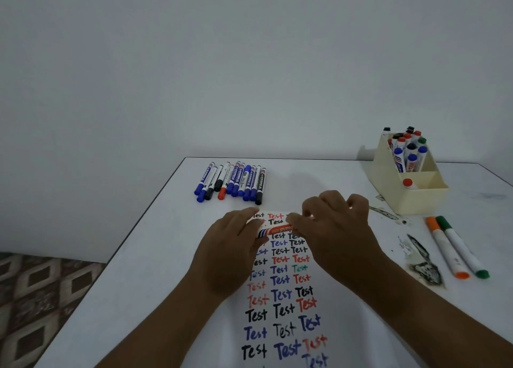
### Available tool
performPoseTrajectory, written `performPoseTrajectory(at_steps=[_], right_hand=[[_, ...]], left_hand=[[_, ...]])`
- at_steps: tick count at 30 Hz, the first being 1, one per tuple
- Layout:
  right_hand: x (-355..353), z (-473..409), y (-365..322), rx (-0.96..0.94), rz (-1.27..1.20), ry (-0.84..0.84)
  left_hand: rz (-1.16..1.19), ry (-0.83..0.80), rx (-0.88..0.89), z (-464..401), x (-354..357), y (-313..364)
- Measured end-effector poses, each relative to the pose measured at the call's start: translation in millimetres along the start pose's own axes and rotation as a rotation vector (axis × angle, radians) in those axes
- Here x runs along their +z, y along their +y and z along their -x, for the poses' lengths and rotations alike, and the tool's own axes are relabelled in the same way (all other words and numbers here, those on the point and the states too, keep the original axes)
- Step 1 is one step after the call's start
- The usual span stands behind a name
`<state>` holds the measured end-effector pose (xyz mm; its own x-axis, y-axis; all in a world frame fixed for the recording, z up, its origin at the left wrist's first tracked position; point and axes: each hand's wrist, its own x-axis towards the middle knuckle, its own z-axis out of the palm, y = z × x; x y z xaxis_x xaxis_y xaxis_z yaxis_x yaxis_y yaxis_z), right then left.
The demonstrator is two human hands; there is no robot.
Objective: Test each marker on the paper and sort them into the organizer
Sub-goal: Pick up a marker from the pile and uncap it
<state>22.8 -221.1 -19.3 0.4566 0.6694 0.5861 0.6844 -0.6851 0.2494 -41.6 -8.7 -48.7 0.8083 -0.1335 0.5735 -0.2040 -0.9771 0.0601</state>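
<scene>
A sheet of paper (280, 315) lies on the table in front of me, covered with rows of "Test" in black, blue, red and green. Over its far end both hands hold one red-labelled marker (277, 230) level. My left hand (230, 253) grips its left end. My right hand (336, 228) closes on its right end, hiding the cap or tip. A row of several blue, black and red markers (231, 183) lies at the back of the table. The cream organizer (388, 184) stands at the right with several markers upright in its rear compartment and one red-capped marker (408, 183) in the front compartment.
An orange marker (445, 247) and a green marker (462, 247) lie by the right edge, below the organizer. Dark ink stains (424, 267) mark the table near them. The table's left edge (111, 259) drops to a patterned floor.
</scene>
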Motion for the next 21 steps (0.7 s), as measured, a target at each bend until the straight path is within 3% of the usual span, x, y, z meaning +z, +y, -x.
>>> performPoseTrajectory(at_steps=[5, 9, 17, 19, 21], right_hand=[[-3.2, 2.0, -7.7, -0.011, -0.017, -0.062], [-7.9, 0.6, -1.9, 0.006, -0.018, -0.084], [-12.6, 5.3, 8.5, -0.008, -0.008, -0.046], [-12.8, 3.3, 11.4, 0.087, -0.033, -0.020], [-16.9, -1.3, 12.5, 0.276, -0.211, -0.015]], left_hand=[[0.037, -0.259, -0.129, -0.1, 1.1, 3.0], [0.016, -0.324, -0.144, -2.4, -1.7, 10.7], [0.208, -0.353, -0.217, -0.5, -10.6, 4.6], [0.404, -0.300, -0.299, 1.4, -13.4, 8.1], [0.535, -0.239, -0.359, 2.2, -12.5, 10.9]])
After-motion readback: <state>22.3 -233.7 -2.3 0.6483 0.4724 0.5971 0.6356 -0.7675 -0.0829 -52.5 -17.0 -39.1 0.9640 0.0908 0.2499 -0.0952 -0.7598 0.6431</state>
